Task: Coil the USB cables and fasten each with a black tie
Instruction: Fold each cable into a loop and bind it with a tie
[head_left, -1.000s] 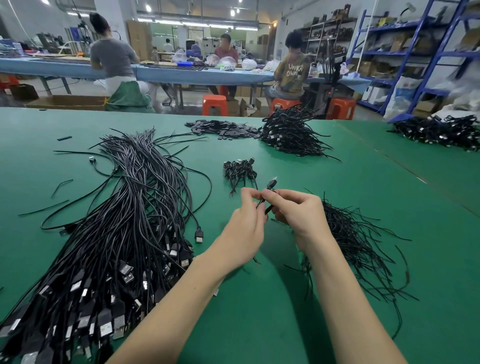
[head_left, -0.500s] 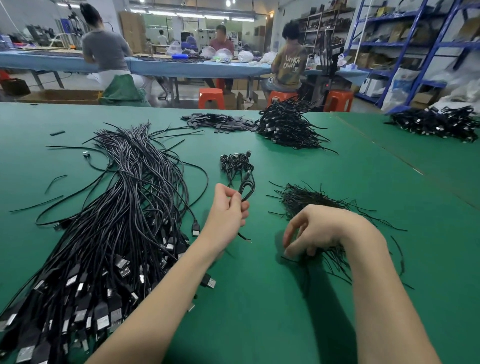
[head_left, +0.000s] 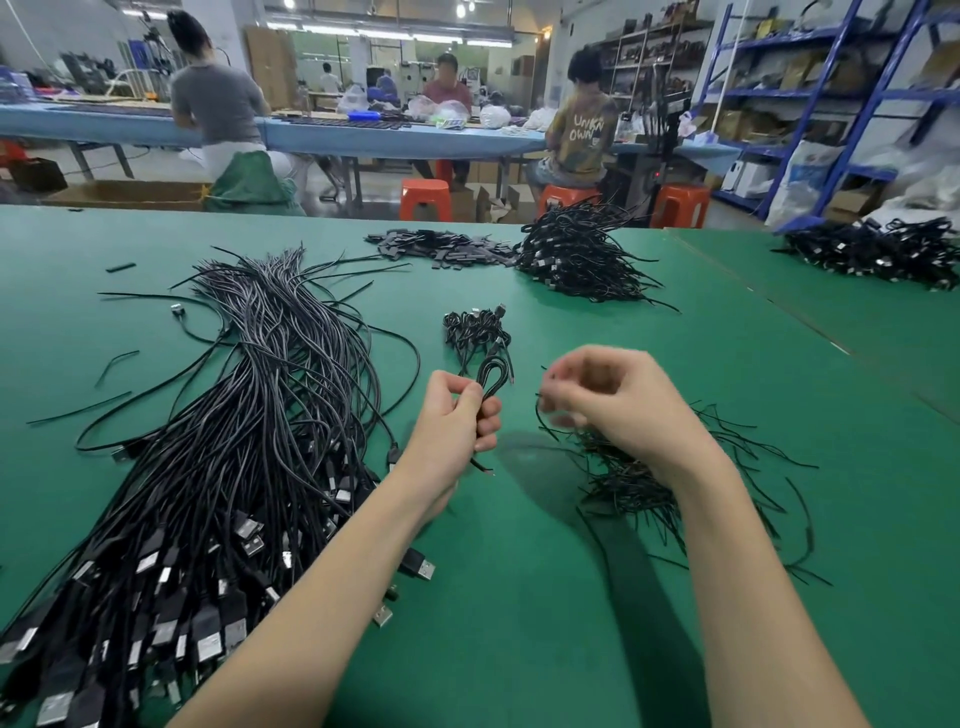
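Mid-table: left hand (head_left: 457, 415) gripping coil (head_left: 491, 376); right hand (head_left: 613, 400) blurred, grip unclear, over ties (head_left: 639, 478); slack risking coil springing open.

Both bare forearms reach forward from the bottom edge and lean toward each other. The left hand (head_left: 451, 415) is raised with its back to the camera, fingers curled and thumb pressed in, gripping a folded cable (head_left: 491, 376) whose loop stands above the fist. The right hand (head_left: 618, 405) sits just beside it, level with it, knuckles up and wrist bent down. Its fingers (head_left: 563, 382) are curled and blurred; whether they pinch anything cannot be told.
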